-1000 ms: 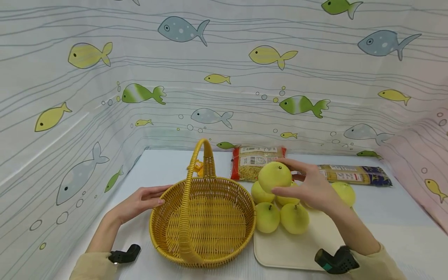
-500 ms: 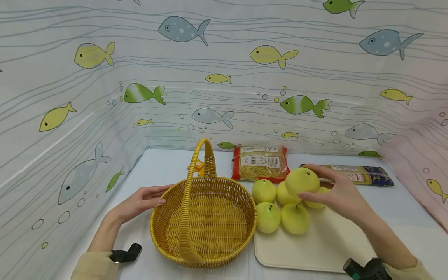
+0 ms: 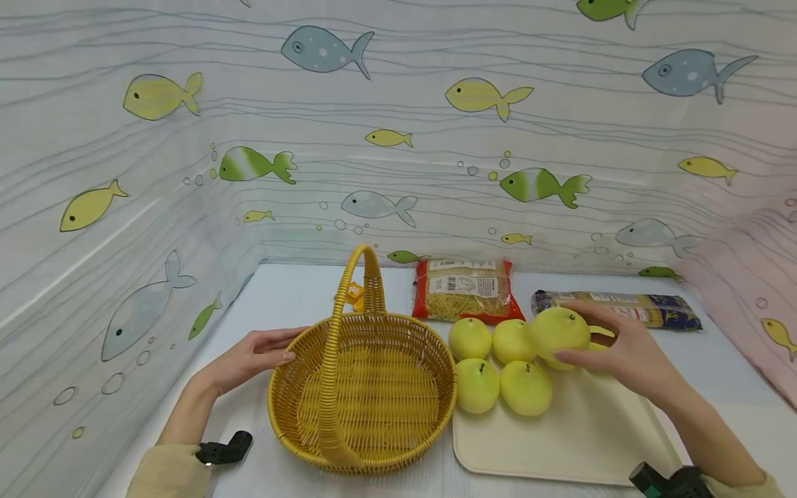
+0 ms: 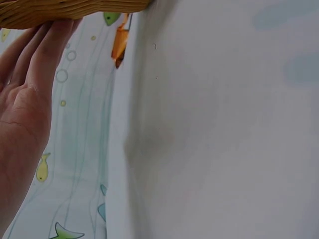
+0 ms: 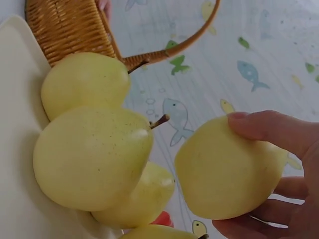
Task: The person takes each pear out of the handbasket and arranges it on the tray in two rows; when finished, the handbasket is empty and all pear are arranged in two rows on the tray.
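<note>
My right hand [image 3: 629, 356] holds a pale yellow-green pear [image 3: 560, 329] just above other pears at the tray's back. In the right wrist view the thumb lies on one side of this pear [image 5: 227, 172], with curled fingers beneath. Several more pears [image 3: 477, 385] sit close together on the cream tray [image 3: 560, 449]; my right hand and its pear partly hide some of them. My left hand [image 3: 252, 360] touches the left rim of a yellow wicker basket [image 3: 373, 394], its fingers straight. The left wrist view shows those fingers reaching up to the basket, their tips hidden. Only bare weave shows inside the basket.
A tall handle [image 3: 333, 360] arches over the basket. Behind the pears lies a red-ended bag of pasta [image 3: 463, 290], with a long pack of spaghetti [image 3: 623, 308] to its right. Small orange packets [image 3: 353, 296] lie behind the basket. Fish-patterned walls enclose the table.
My right hand has carried the pear rightward and slightly down, away from the basket and over the right part of the pear group. My left hand and the basket have stayed put.
</note>
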A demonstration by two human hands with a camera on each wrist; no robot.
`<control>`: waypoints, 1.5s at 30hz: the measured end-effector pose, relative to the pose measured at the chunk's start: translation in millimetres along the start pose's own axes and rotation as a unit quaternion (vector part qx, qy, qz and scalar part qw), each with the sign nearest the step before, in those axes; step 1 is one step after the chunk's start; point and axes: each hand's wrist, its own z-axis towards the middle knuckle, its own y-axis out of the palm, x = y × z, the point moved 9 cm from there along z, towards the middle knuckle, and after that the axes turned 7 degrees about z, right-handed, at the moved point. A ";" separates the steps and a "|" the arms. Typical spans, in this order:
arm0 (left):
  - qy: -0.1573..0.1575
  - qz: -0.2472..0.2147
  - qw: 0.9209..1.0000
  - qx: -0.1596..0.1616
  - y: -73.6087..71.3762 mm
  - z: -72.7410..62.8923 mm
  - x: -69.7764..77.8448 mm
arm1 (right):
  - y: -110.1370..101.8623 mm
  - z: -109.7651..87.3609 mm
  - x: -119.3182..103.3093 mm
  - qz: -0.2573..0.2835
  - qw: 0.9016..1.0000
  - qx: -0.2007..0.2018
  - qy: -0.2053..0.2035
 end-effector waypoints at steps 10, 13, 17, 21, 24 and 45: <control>0.014 0.001 1.000 -0.002 -0.1 -0.6 3.8 | -9.4 -1.1 21.2 -0.048 0.997 -0.046 0.026; 0.012 0.001 1.000 -0.001 0.6 -0.4 3.0 | -12.6 -1.7 29.1 -0.059 0.996 -0.064 0.036; 0.011 0.004 1.000 0.002 0.3 -1.3 2.1 | -13.3 -2.2 35.9 -0.052 0.994 -0.088 0.040; 0.012 0.007 1.000 0.004 0.4 -1.8 2.8 | -11.9 -2.7 36.6 -0.040 0.994 -0.104 0.023; 0.011 0.011 1.000 0.004 0.5 -1.5 2.6 | -11.3 -4.2 37.7 -0.039 0.992 -0.116 0.014; -0.002 0.010 1.000 0.004 -0.2 -1.0 -0.6 | 15.6 -16.6 57.5 0.012 0.954 -0.297 -0.018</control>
